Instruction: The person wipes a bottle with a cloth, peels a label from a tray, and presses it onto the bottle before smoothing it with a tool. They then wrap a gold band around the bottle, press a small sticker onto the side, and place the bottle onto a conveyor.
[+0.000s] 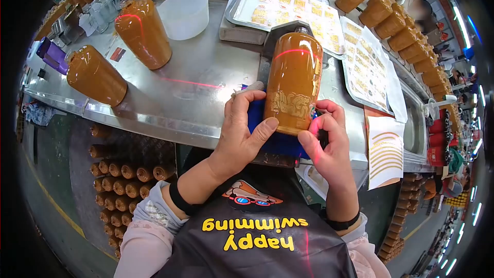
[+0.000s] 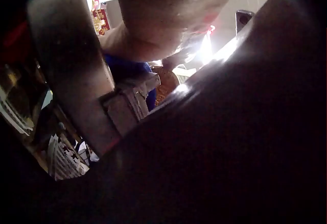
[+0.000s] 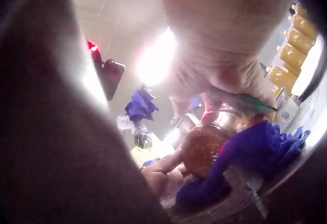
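Note:
A glossy brown bottle lies tilted on a blue cloth, its neck pointing away from me. A gold relief decal sits near its base. My left hand grips the lower left side, thumb on the front by the base. My right hand holds the lower right side, with fingers along the side and thumb at the base edge. In the right wrist view a slim dark green tool lies against the right hand. The left wrist view is mostly dark and hides the left fingers.
Two brown bottles stand on the steel table at left, near a white tub. Trays of gold decals lie behind and right, with a sheet of gold curved strips. Rows of bottles line the back.

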`<action>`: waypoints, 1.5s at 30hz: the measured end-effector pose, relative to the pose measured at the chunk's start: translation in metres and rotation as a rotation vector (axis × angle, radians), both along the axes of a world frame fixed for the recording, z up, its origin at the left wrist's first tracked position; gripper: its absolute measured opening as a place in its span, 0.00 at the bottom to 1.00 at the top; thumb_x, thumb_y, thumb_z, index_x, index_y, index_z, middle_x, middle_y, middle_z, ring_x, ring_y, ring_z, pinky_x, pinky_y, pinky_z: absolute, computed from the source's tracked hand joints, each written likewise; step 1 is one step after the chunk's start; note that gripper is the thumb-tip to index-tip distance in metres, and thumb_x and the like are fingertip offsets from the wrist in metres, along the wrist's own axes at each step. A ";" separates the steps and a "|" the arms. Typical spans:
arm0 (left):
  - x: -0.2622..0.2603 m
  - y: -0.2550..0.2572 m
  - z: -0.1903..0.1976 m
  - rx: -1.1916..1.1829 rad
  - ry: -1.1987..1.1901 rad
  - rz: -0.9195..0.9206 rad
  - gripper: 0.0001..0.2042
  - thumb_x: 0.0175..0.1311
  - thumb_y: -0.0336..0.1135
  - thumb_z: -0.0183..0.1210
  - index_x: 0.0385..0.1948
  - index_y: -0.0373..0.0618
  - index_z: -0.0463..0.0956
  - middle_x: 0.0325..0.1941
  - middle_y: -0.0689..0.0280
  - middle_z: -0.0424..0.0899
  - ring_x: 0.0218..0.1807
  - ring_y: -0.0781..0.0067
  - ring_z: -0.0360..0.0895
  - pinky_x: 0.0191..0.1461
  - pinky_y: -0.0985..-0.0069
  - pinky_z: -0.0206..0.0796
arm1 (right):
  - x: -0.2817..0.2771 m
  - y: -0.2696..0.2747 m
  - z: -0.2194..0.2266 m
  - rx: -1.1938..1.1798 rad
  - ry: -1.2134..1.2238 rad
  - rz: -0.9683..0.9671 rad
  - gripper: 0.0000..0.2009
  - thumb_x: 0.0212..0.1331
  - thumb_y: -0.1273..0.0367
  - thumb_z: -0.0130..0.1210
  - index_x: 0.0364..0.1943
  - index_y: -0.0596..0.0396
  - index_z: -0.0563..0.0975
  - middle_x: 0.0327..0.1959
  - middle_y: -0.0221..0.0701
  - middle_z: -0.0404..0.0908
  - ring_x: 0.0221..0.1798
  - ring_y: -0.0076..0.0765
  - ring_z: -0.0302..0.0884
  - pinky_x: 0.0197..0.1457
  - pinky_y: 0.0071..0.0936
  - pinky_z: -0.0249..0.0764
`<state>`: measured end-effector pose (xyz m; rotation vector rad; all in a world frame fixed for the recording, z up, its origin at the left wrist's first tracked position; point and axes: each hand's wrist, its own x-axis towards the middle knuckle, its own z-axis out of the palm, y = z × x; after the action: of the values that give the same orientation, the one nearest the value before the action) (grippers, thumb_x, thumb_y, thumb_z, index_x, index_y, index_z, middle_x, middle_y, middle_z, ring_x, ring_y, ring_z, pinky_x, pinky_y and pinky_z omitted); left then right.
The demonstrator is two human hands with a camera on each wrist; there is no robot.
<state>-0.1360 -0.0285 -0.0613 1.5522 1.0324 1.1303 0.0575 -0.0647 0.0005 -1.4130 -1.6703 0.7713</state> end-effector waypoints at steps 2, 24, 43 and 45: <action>-0.001 -0.002 0.002 -0.007 -0.006 0.002 0.25 0.66 0.46 0.59 0.56 0.39 0.64 0.60 0.52 0.69 0.61 0.54 0.62 0.67 0.62 0.53 | 0.000 0.001 -0.006 0.018 -0.033 -0.029 0.13 0.53 0.70 0.66 0.25 0.55 0.70 0.53 0.38 0.64 0.48 0.28 0.67 0.40 0.20 0.70; -0.017 -0.024 -0.024 0.722 0.194 0.121 0.17 0.55 0.25 0.60 0.47 0.53 0.79 0.46 0.64 0.86 0.62 0.61 0.73 0.78 0.49 0.36 | -0.009 -0.002 -0.012 0.055 -0.045 -0.052 0.14 0.54 0.68 0.66 0.25 0.55 0.69 0.52 0.40 0.65 0.51 0.34 0.66 0.47 0.24 0.68; -0.013 0.012 0.011 1.346 0.474 -0.134 0.06 0.50 0.36 0.62 0.28 0.63 0.74 0.39 0.81 0.84 0.57 0.72 0.68 0.73 0.52 0.51 | 0.043 -0.004 -0.019 -0.080 0.066 0.185 0.17 0.67 0.54 0.53 0.35 0.56 0.75 0.58 0.43 0.63 0.64 0.44 0.61 0.64 0.35 0.61; -0.012 0.015 0.015 1.361 0.476 -0.183 0.06 0.49 0.37 0.61 0.28 0.63 0.75 0.39 0.81 0.84 0.56 0.73 0.68 0.73 0.53 0.51 | 0.046 -0.004 -0.018 -0.092 0.067 0.191 0.15 0.64 0.56 0.58 0.35 0.55 0.75 0.58 0.43 0.63 0.64 0.46 0.61 0.63 0.36 0.63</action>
<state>-0.1476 -0.0135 -0.0460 3.0055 0.2535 1.4401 0.1035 -0.0689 -0.0177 -1.2865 -1.7542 1.0036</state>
